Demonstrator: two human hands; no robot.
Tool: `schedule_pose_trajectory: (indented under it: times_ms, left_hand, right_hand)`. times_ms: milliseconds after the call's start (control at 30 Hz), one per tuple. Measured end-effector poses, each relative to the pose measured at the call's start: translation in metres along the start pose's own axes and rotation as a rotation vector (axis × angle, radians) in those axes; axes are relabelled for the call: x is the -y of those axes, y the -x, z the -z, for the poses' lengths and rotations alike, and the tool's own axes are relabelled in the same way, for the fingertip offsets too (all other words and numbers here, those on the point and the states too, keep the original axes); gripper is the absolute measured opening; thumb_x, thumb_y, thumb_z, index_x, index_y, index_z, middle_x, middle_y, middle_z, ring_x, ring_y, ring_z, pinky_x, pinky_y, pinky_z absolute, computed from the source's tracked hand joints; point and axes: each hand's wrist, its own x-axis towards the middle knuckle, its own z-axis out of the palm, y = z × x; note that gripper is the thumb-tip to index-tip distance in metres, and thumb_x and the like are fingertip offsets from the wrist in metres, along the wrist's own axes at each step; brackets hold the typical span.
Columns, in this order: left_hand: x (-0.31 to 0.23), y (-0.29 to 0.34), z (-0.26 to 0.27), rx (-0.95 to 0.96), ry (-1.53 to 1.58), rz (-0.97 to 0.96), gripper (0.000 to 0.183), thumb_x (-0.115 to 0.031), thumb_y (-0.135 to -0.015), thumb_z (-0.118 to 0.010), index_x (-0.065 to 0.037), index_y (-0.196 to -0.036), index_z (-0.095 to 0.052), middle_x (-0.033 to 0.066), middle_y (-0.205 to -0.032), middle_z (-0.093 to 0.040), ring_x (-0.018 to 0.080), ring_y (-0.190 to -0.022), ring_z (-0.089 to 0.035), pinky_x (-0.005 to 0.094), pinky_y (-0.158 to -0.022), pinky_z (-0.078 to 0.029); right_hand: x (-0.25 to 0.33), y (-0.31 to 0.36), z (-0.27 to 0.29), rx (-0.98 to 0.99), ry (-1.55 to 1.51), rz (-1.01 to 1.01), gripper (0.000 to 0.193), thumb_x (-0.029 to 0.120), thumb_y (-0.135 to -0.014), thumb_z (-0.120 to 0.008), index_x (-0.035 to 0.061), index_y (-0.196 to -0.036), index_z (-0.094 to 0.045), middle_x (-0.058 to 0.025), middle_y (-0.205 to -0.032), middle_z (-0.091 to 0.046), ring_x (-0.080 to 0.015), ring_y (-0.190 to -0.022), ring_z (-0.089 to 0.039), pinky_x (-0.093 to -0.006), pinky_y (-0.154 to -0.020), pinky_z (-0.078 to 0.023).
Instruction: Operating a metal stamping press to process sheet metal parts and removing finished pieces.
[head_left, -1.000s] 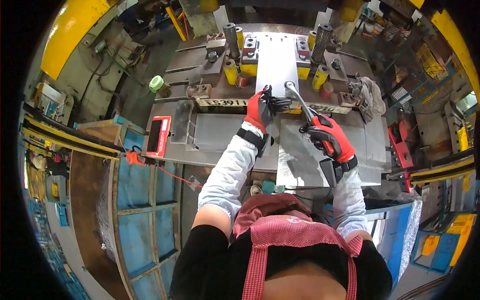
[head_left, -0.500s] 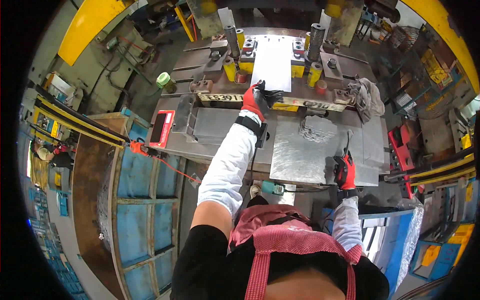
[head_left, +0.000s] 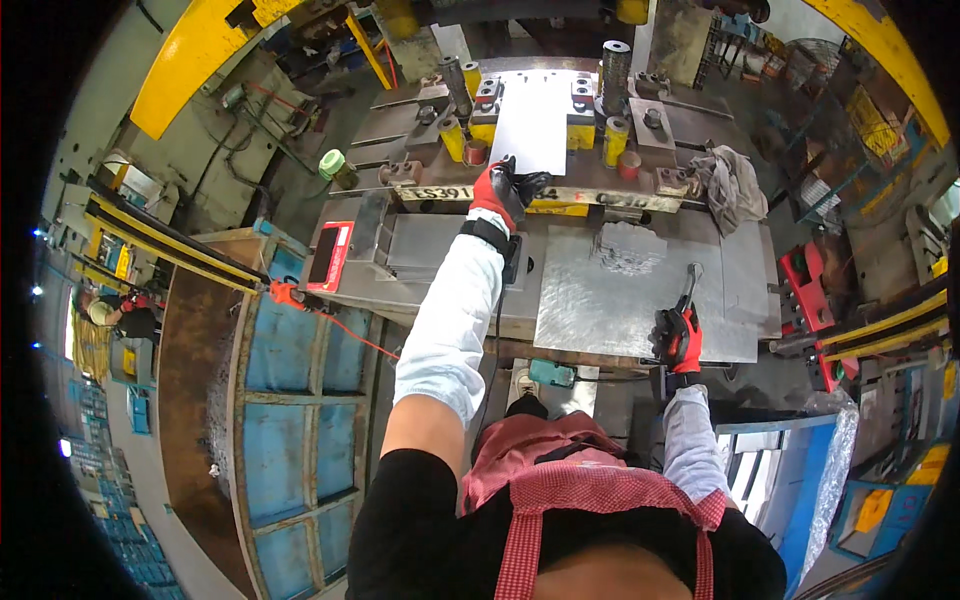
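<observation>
A bright, flat metal sheet (head_left: 533, 120) lies across the die on the press bed, between yellow posts. My left hand (head_left: 508, 190), in a red and black glove, is closed at the sheet's near left corner, thumb above and fingers along the near edge. Over the right part of the table, my gloved right hand (head_left: 680, 338) grips a long metal hand tool (head_left: 692, 283) with a rounded end pointing away from me. Its exact kind is unclear. Beneath it spreads a wide grey metal plate (head_left: 590, 310), bearing a stack of small irregular metal pieces (head_left: 630, 248).
Flat sheets (head_left: 430, 242) lie left of centre, beside a red-framed dark panel (head_left: 330, 257). A grey rag (head_left: 735, 190) drapes over the bed's right corner. Guide posts (head_left: 615, 80) rise around the die. Black-yellow bars (head_left: 175, 243) flank both sides. A co-worker (head_left: 125, 312) is far left.
My view has shifted slightly. My left hand stays at the sheet's near edge, a little farther toward its left corner. The right hand keeps its hold on the tool, hardly moved.
</observation>
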Motion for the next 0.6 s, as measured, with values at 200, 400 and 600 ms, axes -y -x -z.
schedule_pose_trajectory:
  times_ms: [200,400,600]
  left_hand:
    - [0.003,0.002,-0.008,0.012,0.010,-0.046,0.031,-0.020,-0.088,-0.039,0.005,-0.107,-0.043,0.0249,-0.092,-0.057,0.0363,-0.074,-0.061,0.0418,-0.065,-0.055]
    - [0.004,0.006,-0.011,0.005,0.000,-0.082,0.032,-0.019,-0.088,-0.040,0.008,-0.105,-0.044,0.0254,-0.091,-0.057,0.0369,-0.075,-0.061,0.0409,-0.066,-0.055]
    - [0.006,-0.002,0.000,0.096,0.000,-0.082,0.029,-0.020,-0.087,-0.044,0.001,-0.108,-0.045,0.0191,-0.091,-0.059,0.0333,-0.075,-0.061,0.0399,-0.065,-0.054]
  right_hand:
    - [-0.011,-0.014,0.017,-0.097,0.037,0.114,0.011,0.014,-0.081,-0.054,0.0109,-0.085,-0.045,-0.0050,-0.062,-0.050,-0.0155,-0.043,-0.046,-0.0305,-0.036,-0.040]
    - [-0.012,-0.015,0.024,-0.041,0.005,0.077,0.011,0.013,-0.080,-0.054,0.0112,-0.086,-0.045,-0.0053,-0.064,-0.052,-0.0160,-0.045,-0.048,-0.0315,-0.039,-0.044]
    - [-0.012,-0.015,0.024,-0.013,-0.020,0.044,0.013,0.018,-0.080,-0.054,0.0114,-0.082,-0.043,-0.0045,-0.059,-0.049,-0.0167,-0.042,-0.045,-0.0308,-0.036,-0.038]
